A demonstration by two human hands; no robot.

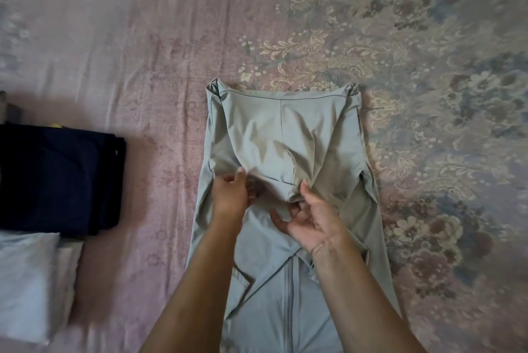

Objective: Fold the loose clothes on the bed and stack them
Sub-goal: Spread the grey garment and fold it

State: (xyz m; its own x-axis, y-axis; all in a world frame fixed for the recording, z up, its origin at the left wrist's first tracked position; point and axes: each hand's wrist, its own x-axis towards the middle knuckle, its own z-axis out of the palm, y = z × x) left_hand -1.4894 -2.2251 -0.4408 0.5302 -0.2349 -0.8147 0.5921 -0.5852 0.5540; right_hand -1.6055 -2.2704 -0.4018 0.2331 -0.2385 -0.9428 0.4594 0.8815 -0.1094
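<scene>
A pale grey-green zip jacket lies lengthwise on the bed, its zipper running toward me at the bottom. Its hood is turned down flat over the chest, and the sleeves are tucked in along both sides. My left hand pinches the hood's lower left edge between thumb and fingers. At the hood's bottom tip, my right hand is palm up with fingers curled under the fabric. A stack of folded dark navy clothes sits at the left edge of the bed.
The bed is covered by a pink sheet with a floral pattern toward the right. A folded white and pale blue item lies just in front of the navy stack at the lower left.
</scene>
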